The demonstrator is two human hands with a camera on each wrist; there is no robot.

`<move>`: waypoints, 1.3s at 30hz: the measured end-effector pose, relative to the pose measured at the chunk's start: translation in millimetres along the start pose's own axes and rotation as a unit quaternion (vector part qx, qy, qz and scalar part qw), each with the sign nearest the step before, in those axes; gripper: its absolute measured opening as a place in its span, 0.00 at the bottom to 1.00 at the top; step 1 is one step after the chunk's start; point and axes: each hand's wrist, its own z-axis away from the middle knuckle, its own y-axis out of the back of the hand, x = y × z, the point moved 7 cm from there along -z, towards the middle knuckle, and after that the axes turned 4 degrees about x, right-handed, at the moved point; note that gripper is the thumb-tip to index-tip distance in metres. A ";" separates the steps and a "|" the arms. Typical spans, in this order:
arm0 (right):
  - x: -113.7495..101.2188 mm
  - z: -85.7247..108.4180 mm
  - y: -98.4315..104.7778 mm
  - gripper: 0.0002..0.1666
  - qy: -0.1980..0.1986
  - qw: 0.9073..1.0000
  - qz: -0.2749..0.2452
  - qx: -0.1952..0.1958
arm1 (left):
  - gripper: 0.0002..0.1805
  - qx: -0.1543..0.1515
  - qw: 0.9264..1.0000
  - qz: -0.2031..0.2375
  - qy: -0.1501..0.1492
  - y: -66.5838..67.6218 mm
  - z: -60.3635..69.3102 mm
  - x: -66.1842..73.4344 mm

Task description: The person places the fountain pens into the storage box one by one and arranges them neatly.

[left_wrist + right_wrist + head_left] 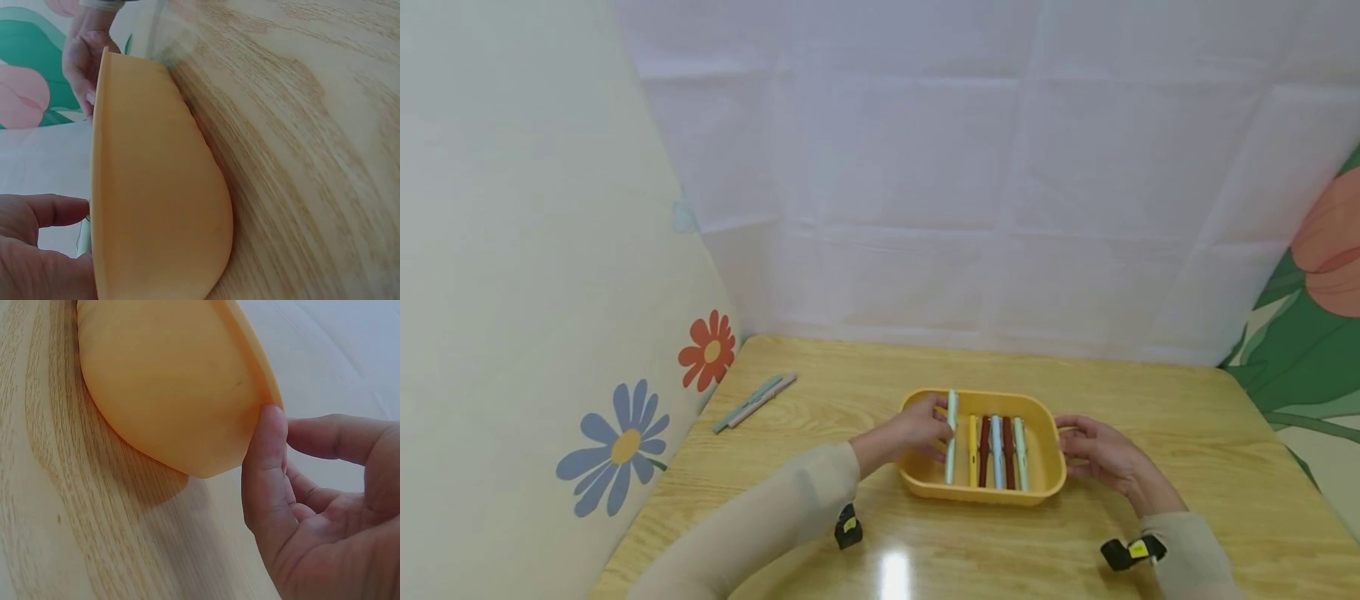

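Observation:
A yellow tray [1045, 492] holds several pens side by side: a yellow pen [973, 450], dark red ones, a light blue pen [997, 452] and a light green one [1020, 454]. Over the tray's left part, my left hand [917, 429] pinches a mint green pen [951, 437] between thumb and fingers. In the left wrist view the tray wall [156, 181] hides most of that pen. At the tray's right end my right hand [1101, 454] grips the rim; the right wrist view shows my right hand [325, 494] with a fingertip against the outer wall.
Two more pens, a green one [748, 402] and a pale pink one [763, 401], lie together at the table's far left. A white cloth [895, 208] hangs behind the wooden table [820, 375], and flower-patterned cloth covers both sides.

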 end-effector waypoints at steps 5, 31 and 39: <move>-0.3 -1.6 1.7 0.23 0.000 1.000 0.006 0.002 | 0.31 0.010 1.000 -0.019 0.006 -5.0 -3.1 -1.2; -1.2 -1.6 1.9 0.24 0.003 1.000 0.008 -0.002 | 0.29 0.035 0.993 -0.108 0.032 -13.2 -8.5 -12.2; 0.4 -1.1 0.3 0.25 0.004 1.000 0.010 -0.002 | 0.29 0.025 0.996 -0.080 0.040 -17.9 -10.6 -15.8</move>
